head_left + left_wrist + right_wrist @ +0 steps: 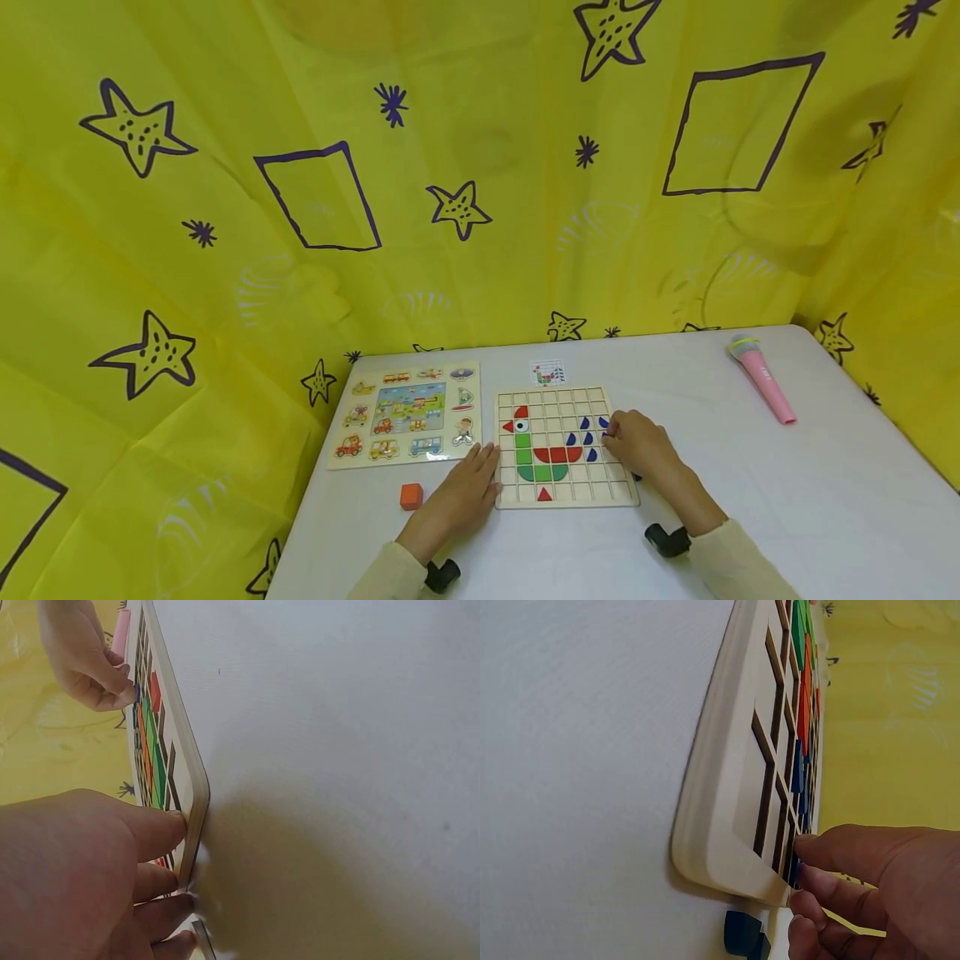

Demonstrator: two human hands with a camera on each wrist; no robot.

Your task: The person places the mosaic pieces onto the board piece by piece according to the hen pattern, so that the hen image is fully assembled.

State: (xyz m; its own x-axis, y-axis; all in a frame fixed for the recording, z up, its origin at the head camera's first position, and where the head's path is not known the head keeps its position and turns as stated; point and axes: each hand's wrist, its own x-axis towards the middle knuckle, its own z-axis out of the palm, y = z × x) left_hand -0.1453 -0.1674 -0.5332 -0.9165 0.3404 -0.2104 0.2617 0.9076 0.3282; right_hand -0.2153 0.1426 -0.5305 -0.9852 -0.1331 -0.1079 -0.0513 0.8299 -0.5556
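Note:
A wooden grid board [567,505] lies on the table, with coloured pieces forming a bird: green blocks [523,456], red pieces [557,455], a white eye piece [521,426] and several blue half-round pieces [584,423]. My right hand [643,446] is at the board's right edge, pinching a small blue piece [796,874] between thumb and finger, low over a grid cell. The fingertips partly hide that piece. At the left edge, my left hand [465,492] rests with extended fingers and thumb touching the board's rim [196,817].
Left of the board lies a vehicle picture puzzle [410,410], with an orange cube [411,497] before it. A pattern card [548,372] sits behind the board. Loose blue pieces [742,933] lie beside its right edge. A pink toy microphone [763,382] is farther right.

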